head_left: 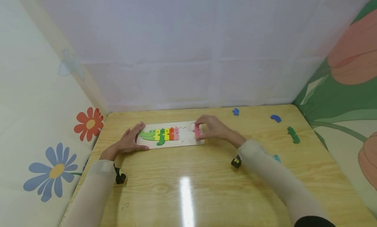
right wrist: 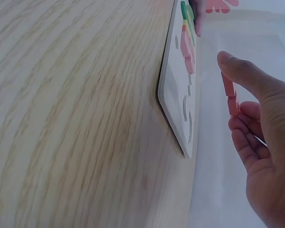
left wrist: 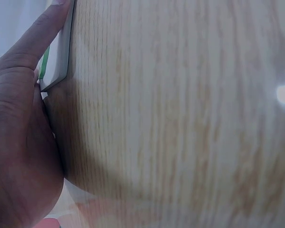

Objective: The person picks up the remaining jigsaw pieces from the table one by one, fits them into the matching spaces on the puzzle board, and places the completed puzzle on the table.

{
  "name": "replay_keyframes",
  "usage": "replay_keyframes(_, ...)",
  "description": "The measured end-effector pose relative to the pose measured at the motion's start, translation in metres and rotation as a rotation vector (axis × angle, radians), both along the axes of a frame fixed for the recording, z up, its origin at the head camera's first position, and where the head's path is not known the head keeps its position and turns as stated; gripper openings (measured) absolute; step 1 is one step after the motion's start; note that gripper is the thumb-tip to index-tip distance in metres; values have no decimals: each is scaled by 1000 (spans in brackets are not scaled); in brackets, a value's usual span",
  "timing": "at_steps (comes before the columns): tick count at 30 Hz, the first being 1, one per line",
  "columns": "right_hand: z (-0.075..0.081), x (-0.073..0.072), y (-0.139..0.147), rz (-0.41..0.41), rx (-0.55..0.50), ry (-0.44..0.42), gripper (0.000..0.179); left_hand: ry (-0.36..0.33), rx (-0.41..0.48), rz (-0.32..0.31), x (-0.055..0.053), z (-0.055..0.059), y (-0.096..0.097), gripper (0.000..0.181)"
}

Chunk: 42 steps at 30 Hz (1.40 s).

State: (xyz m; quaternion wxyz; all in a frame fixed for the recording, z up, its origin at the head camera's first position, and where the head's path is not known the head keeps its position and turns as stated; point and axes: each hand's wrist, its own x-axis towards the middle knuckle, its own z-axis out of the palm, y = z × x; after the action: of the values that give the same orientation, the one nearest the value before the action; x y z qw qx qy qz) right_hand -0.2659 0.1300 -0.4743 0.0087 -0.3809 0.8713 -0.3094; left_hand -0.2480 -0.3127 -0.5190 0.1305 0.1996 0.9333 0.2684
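Observation:
A white wooden puzzle board [head_left: 187, 135] lies near the back of the table. On its left part sits a crocodile of pieces: a green head [head_left: 148, 135], then yellow, green, orange and light pink body pieces. My left hand [head_left: 128, 141] holds the board's left end, thumb along the near edge and fingers at the far corner. Over the right end, my right hand [head_left: 216, 128] pinches a deep pink puzzle piece [head_left: 197, 131] between thumb and fingers. In the right wrist view that pink piece [right wrist: 229, 88] shows edge-on, raised above the board.
Loose pieces lie to the right: a small blue one [head_left: 236, 111], a curved dark blue one [head_left: 276, 118], a dark green one [head_left: 293, 135] and a light blue one [head_left: 277, 158] partly behind the right sleeve. A white cloth wall stands behind the wooden table [head_left: 159, 187].

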Motion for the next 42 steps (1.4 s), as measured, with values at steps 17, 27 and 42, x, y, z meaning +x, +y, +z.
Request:
replay_keyframes(17, -5, -1, -27, 18, -4, 40, 68, -3, 3, 4, -1, -1, -1, 120)
replay_keyframes(27, -5, 1, -42, -9, 15, -11, 69, 1, -3, -3, -2, -3, -1, 119)
replay_keyframes(42, -13, -6, -56, -23, 41, -51, 72, -9, -2, 1, -2, -1, 0, 120)
